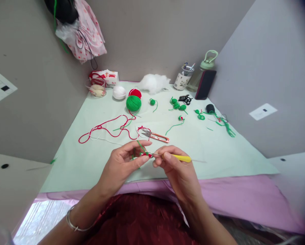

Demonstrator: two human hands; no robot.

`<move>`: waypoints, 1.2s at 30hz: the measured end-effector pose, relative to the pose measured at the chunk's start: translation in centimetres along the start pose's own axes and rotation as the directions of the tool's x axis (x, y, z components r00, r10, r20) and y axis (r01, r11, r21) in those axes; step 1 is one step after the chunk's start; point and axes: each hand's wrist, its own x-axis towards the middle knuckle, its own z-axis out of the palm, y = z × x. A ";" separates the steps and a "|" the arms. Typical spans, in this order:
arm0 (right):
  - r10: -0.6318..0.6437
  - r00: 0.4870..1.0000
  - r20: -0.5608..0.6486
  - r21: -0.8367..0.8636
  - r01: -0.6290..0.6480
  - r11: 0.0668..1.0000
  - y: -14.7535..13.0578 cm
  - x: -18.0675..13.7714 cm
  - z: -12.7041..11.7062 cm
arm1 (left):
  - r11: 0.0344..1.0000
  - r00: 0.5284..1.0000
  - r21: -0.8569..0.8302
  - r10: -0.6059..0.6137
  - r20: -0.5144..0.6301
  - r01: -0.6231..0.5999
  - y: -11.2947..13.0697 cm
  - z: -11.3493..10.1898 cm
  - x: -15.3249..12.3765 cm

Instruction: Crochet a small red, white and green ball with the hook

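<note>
My left hand (124, 161) pinches a small red, white and green crocheted piece (143, 154), with green yarn (141, 146) looped over its forefinger. My right hand (173, 165) grips a crochet hook with a yellow handle (181, 158); its metal tip pokes into the crocheted piece. Both hands hover just above the near part of the pale green table mat (75, 163).
Orange thread snips (157, 136) lie just beyond my hands. Red yarn (106, 128) trails left across the mat. Green (133, 102), red (135, 92) and white (119, 92) yarn balls, white stuffing (153, 83), several small green crocheted pieces (178, 105), a pen cup (183, 78) and a bottle (202, 71) stand farther back.
</note>
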 end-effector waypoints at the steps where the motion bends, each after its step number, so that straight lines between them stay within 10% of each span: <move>1: -0.029 1.000 -0.005 -0.018 0.029 0.999 0.2 0.0 -0.1 | 1.000 1.000 -0.014 -0.011 0.005 0.011 -0.1 0.0 0.0; 11: -0.496 0.865 0.078 -0.522 0.459 0.719 0.6 -0.7 0.2 | 0.987 0.997 -0.141 -0.077 0.018 0.079 -1.2 0.2 -0.2; 24: -0.355 0.918 0.179 -0.402 0.397 0.825 0.3 -0.6 -1.2 | 0.991 0.999 -0.126 -0.048 -0.025 0.044 -1.1 0.1 -0.4; 36: -0.574 0.780 0.248 -0.669 0.566 0.481 -0.2 -1.7 -0.9 | 0.996 0.998 -0.089 -0.032 -0.045 0.028 -0.8 0.3 -0.5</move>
